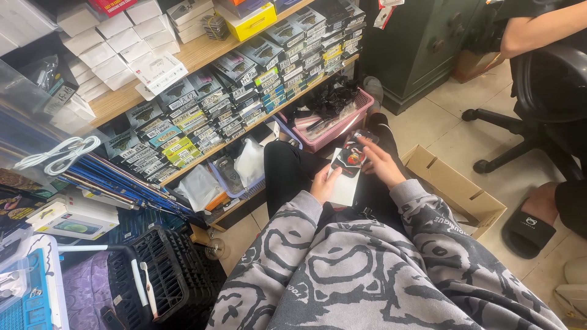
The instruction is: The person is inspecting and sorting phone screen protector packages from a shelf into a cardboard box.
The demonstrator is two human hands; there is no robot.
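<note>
Wooden shelves (pixel 202 55) at left carry rows of small boxes (pixel 202 113); a pink basket (pixel 358 113) sits below them. The left hand (pixel 324 183) rests on the person's lap, forearm bent inward, fingers curled round the edge of a white card (pixel 345 186) and holding it. On the card's upper end lies a dark phone case (pixel 351 156). The right hand (pixel 380 162) reaches forward over the case, fingers extended and slightly spread, touching it. An open cardboard box (pixel 455 189) stands on the floor just beside the right knee.
</note>
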